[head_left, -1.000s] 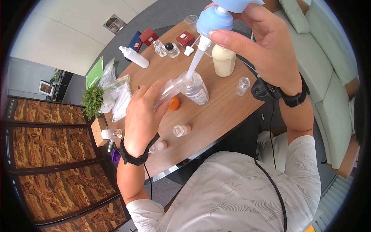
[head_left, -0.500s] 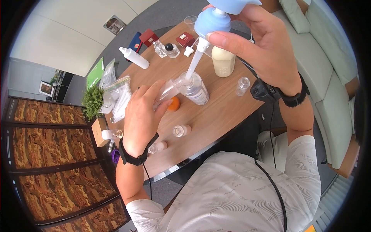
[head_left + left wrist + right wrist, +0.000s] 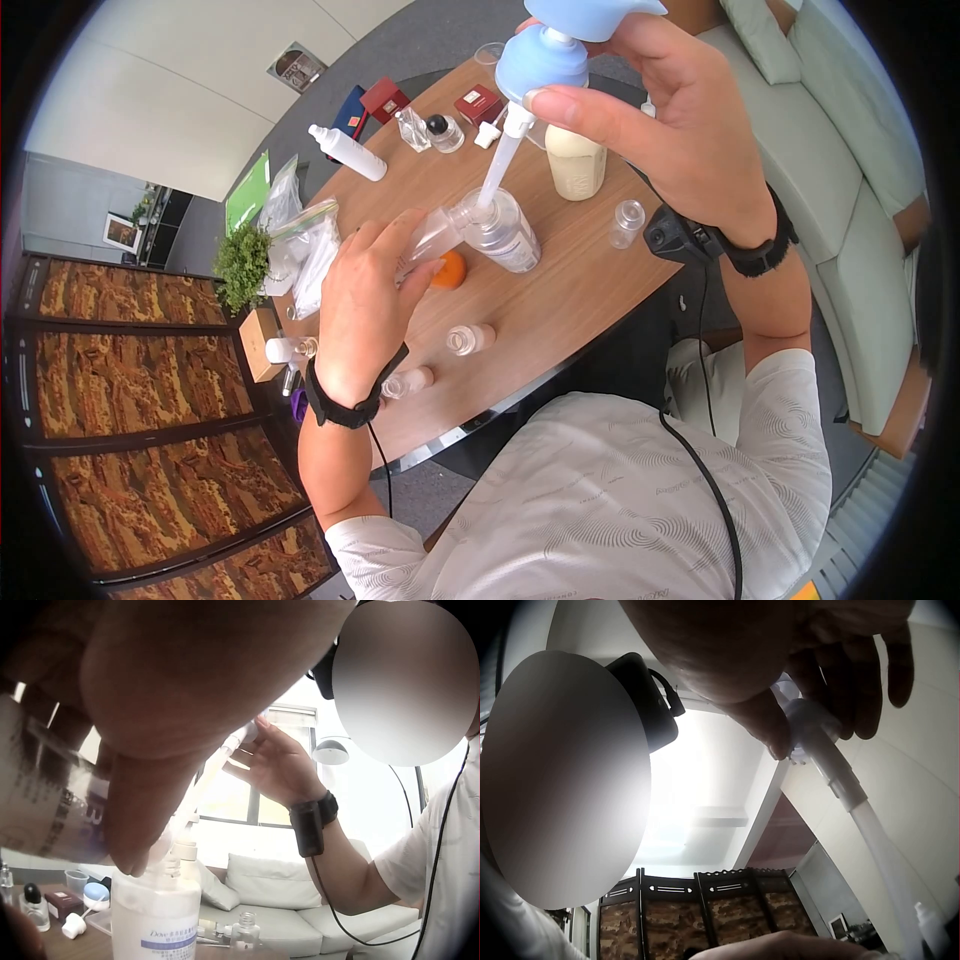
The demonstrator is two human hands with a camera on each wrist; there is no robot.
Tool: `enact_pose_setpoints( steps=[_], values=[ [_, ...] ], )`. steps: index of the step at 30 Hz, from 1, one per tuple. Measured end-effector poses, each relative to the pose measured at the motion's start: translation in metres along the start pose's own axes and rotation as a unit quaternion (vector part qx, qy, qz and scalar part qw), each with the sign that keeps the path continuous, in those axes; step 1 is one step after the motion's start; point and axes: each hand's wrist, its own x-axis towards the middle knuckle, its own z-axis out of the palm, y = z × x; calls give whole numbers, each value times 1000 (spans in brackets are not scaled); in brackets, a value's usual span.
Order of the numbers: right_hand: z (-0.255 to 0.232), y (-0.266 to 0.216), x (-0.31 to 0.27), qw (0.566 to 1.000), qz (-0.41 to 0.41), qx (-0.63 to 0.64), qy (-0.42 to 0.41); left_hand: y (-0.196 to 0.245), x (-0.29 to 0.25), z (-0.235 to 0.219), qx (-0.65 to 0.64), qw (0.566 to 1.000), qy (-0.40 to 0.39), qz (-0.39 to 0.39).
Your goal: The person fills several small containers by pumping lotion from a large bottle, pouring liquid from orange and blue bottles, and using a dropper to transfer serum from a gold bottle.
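Note:
The right hand [image 3: 690,135] pinches the blue pump head [image 3: 540,65] by its collar, high above the table. Its translucent tube [image 3: 500,165] slants down to the mouth of a clear labelled bottle [image 3: 508,240] standing on the table. Curled round a tilted clear bottle [image 3: 432,240], the left hand [image 3: 365,310] holds that bottle's neck at the standing bottle's mouth. In the left wrist view the standing bottle [image 3: 154,915] looks filled with whitish contents. The right wrist view shows thumb and fingers about the pump collar [image 3: 810,724]. Whether the tube's tip is inside a bottle, I cannot tell.
An orange object [image 3: 450,270] lies beside the bottles. Small clear bottles [image 3: 470,339] stand near the front edge, another [image 3: 628,224] at the right. A cream-filled bottle [image 3: 576,165], red box [image 3: 478,104], white spray bottle [image 3: 347,152] and plastic bags [image 3: 305,250] are further back.
The right hand and the pump head have moved slightly left and down, and the tube with them. The left hand and its tilted bottle have stayed nearly still.

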Motion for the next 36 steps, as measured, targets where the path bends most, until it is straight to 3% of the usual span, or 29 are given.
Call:
enact_pose_setpoints(
  steps=[4, 20, 36],
  values=[
    [0, 18, -1, 999, -29, 20, 2, -1, 0, 0, 3, 1000, 5, 8],
    [-2, 4, -1, 999, -26, -43, 0, 0, 2, -2, 18, 1000, 4, 25],
    [-2, 14, -1, 1000, -30, -5, 3, -3, 2, -2, 26, 999, 6, 35]
  ],
)
